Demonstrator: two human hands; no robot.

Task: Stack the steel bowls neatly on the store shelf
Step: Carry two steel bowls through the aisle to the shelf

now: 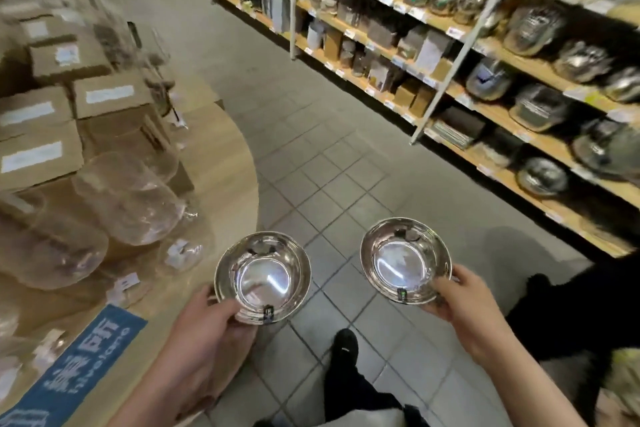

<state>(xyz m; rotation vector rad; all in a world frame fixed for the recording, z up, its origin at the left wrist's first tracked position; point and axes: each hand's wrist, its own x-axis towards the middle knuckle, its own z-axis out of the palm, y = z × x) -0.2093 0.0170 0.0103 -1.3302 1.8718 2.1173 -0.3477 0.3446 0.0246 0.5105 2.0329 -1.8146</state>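
1. Nearest the camera, the left hand [211, 319] grips a steel bowl [263, 276] by its near rim, thumb curled over the edge and fingers underneath; the bowl sits upright, mouth up, with a small dark label [268, 314] on its near wall.
2. The right hand [465, 308] holds a second steel bowl [405, 260] in the same manner, thumb over the near right rim, the bowl tilted slightly toward the camera and also carrying a small dark label [402, 295].
3. The two bowls are well apart from each other, both held in the air above the grey tiled floor [346, 163], not on any shelf.
4. Below, between the arms, a dark shoe [344, 345] and trouser leg show.
5. To the left stands a rounded wooden display table [221, 163] bearing clear glassware [128, 201], cardboard boxes [38, 156] with white labels, and a blue sign [83, 354] at its edge.
6. Farther off on the right, wooden store shelves [540, 142] run along the aisle, holding stacks of steel bowls and pots [542, 177], blurred by motion.
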